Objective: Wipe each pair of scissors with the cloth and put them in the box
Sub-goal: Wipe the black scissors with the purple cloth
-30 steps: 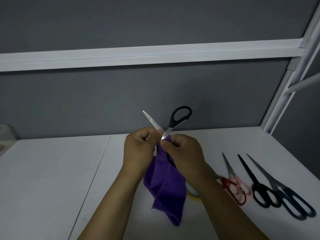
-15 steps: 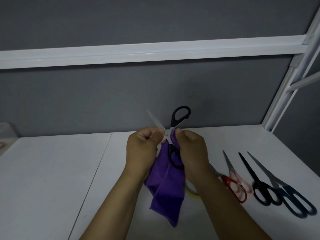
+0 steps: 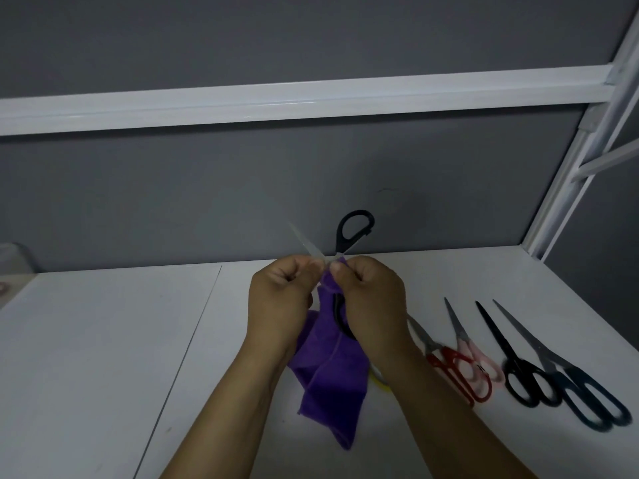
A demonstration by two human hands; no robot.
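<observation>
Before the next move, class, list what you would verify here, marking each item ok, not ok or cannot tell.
1. Left hand grips the black-handled scissors: ok.
2. Right hand pinches the purple cloth against them: ok.
3. Blades spread open for wiping: ok.
4. Blades wiped clean: cannot tell, blurred.
5. Box within reach: cannot tell; only a pale shape at the left edge.
6. Remaining scissors lie apart on the table, right side: ok.
</observation>
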